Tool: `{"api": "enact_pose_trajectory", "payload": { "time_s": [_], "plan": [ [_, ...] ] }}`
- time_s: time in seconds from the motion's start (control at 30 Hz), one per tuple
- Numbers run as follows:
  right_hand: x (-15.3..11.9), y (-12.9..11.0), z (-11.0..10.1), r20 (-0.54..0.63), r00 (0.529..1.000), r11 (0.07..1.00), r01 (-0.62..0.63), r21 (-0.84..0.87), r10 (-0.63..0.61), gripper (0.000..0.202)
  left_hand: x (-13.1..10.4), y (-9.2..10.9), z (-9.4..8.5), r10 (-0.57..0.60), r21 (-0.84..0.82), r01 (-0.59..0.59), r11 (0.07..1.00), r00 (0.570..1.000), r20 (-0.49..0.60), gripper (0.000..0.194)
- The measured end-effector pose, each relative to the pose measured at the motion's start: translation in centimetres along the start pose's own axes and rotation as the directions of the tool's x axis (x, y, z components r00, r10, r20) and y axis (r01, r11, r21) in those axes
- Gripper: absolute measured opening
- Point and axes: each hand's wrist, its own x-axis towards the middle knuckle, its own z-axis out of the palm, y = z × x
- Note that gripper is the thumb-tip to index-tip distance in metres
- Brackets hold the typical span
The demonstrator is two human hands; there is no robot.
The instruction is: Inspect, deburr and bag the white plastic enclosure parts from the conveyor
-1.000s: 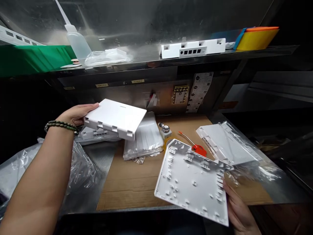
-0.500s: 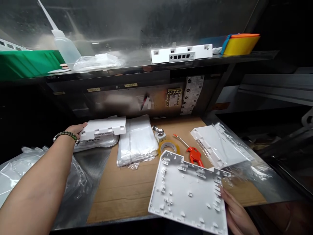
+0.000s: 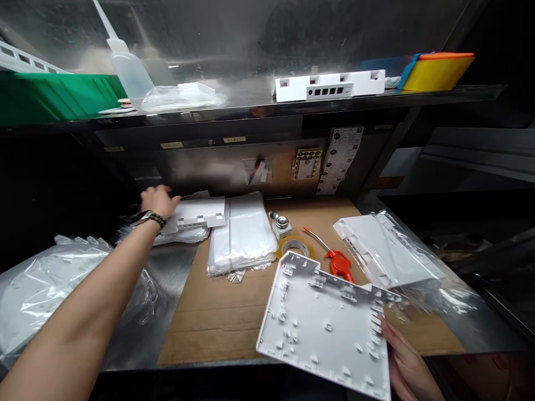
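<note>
A white plastic shell (image 3: pixel 326 328), its ribbed inner side facing up, is gripped at its right edge by my right hand (image 3: pixel 403 356) over the front of the bench. My left hand (image 3: pixel 159 201) reaches to the back left, fingers apart, beside a white panel (image 3: pixel 200 213) with slots that rests on bagged pieces. Whether the fingertips touch anything behind it cannot be seen. Right of that panel lies a stack of clear plastic bags (image 3: pixel 242 231). A red air gun (image 3: pixel 340 264) and a roll of yellow tape (image 3: pixel 296 245) lie behind the shell.
Bagged white panels (image 3: pixel 387 248) lie at the right, more wrapped parts (image 3: pixel 50 278) at the left. A small pump bottle (image 3: pixel 281 224) stands behind the tape. The shelf (image 3: pixel 246 108) above bears a green bin (image 3: pixel 62 97), a squeeze bottle (image 3: pixel 130 75) and a white panel (image 3: pixel 330 86).
My left hand has let go of the slotted white panel's left end and moved up and right, towards the back. The view has shifted slightly; my right hand still holds the shell.
</note>
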Motion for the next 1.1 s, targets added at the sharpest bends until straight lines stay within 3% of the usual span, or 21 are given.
{"api": "enact_pose_trajectory", "payload": {
  "time_s": [0.07,0.17,0.23,0.33,0.43,0.57,0.63,0.73,0.83,0.93,1.03,1.1],
  "plan": [
    [0.0,0.2,0.2,-0.059,0.997,0.998,-0.057,0.034,0.059,0.055,-3.0,3.0,2.1,0.166,0.022,-0.168,0.986,0.982,0.086,0.020],
    [-0.5,0.0,1.7,-0.057,0.997,0.996,-0.043,0.075,0.047,0.059,-9.9,6.9,6.6,0.451,-0.066,-0.452,0.890,0.847,0.281,0.021],
    [-1.2,-0.4,3.2,-0.043,0.999,0.996,0.004,0.092,0.000,0.057,-14.3,8.0,9.2,0.527,-0.098,-0.523,0.847,0.798,0.293,0.028],
    [-2.2,-1.1,5.3,-0.040,0.995,0.991,0.099,0.084,-0.096,0.056,-17.9,7.4,11.6,0.541,-0.143,-0.523,0.840,0.792,0.284,0.014],
    [-2.9,-1.6,6.4,-0.058,0.983,0.981,0.180,0.077,-0.176,0.060,-17.8,6.0,12.1,0.502,-0.211,-0.459,0.863,0.825,0.259,0.023],
    [-3.8,-1.6,6.5,-0.095,0.969,0.968,0.235,0.083,-0.227,0.064,-15.8,5.6,11.3,0.409,-0.353,-0.310,0.883,0.877,0.253,0.018],
    [-4.2,-1.5,6.5,-0.105,0.966,0.966,0.245,0.080,-0.236,0.063,-14.7,5.7,10.8,0.360,-0.440,-0.208,0.874,0.885,0.296,0.031],
    [-4.7,-1.4,6.5,-0.103,0.966,0.966,0.246,0.086,-0.237,0.062,-13.1,5.7,10.5,0.330,-0.566,-0.045,0.824,0.848,0.414,0.049],
    [-5.1,-1.2,7.1,-0.097,0.964,0.965,0.253,0.065,-0.246,0.063,-12.0,5.3,10.8,0.360,-0.661,0.073,0.746,0.792,0.494,0.055],
    [-5.5,-0.1,8.3,-0.115,0.933,0.939,0.344,0.001,-0.341,0.065,-11.7,5.0,11.5,0.380,-0.711,0.105,0.695,0.786,0.488,0.052],
    [-5.9,1.9,10.2,-0.066,0.881,0.875,0.452,-0.175,-0.469,0.061,-12.2,5.3,12.5,0.363,-0.707,0.063,0.704,0.824,0.434,0.038],
    [-6.1,3.3,11.6,0.009,0.838,0.784,0.514,-0.349,-0.545,0.054,-12.8,5.7,13.2,0.350,-0.680,0.006,0.733,0.854,0.385,0.033]
  ]
}}
